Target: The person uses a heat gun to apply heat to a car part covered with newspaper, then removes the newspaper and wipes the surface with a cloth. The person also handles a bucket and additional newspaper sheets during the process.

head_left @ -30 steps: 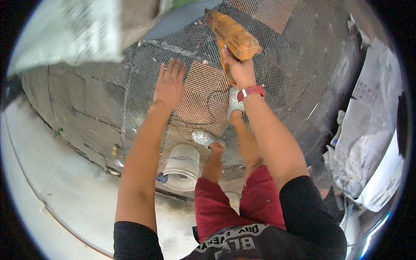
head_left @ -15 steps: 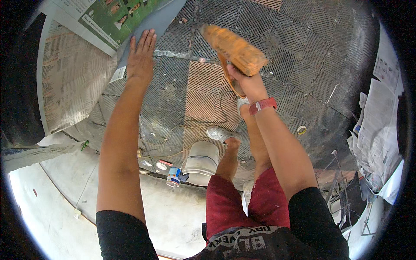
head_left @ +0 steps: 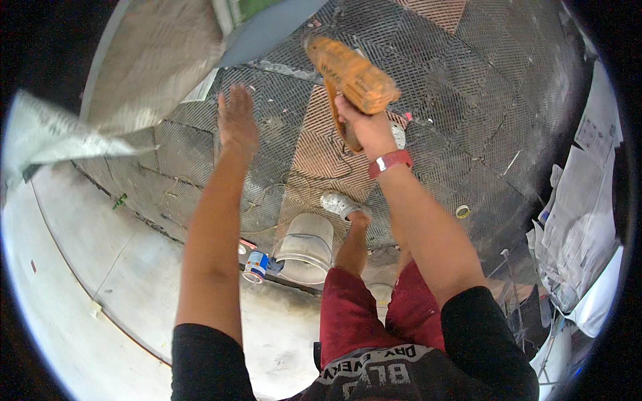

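My right hand (head_left: 369, 127) is wrapped round the handle of an orange pistol-shaped power tool (head_left: 351, 72). The tool's barrel slants up to the left, above the dark ribbed floor tiles. My left hand (head_left: 238, 120) is stretched out flat and slightly blurred, with nothing in it. It hovers just below a smooth grey panel (head_left: 267, 30), apart from its edge as far as I can see. Sheets of newspaper (head_left: 157, 60) cover the surface left of that panel, and their outer part is blurred.
A white bucket (head_left: 305, 244) and a blue-and-white can (head_left: 255, 266) stand near my feet. A roll of tape (head_left: 462, 212) lies on the ribbed tiles (head_left: 428, 174). More newspaper (head_left: 578, 214) hangs at the right. Pale concrete floor (head_left: 127, 267) spreads at lower left.
My left hand has come off the grey panel and moved down and slightly right. The orange tool has shifted a little left in my right hand. My view has shifted too.
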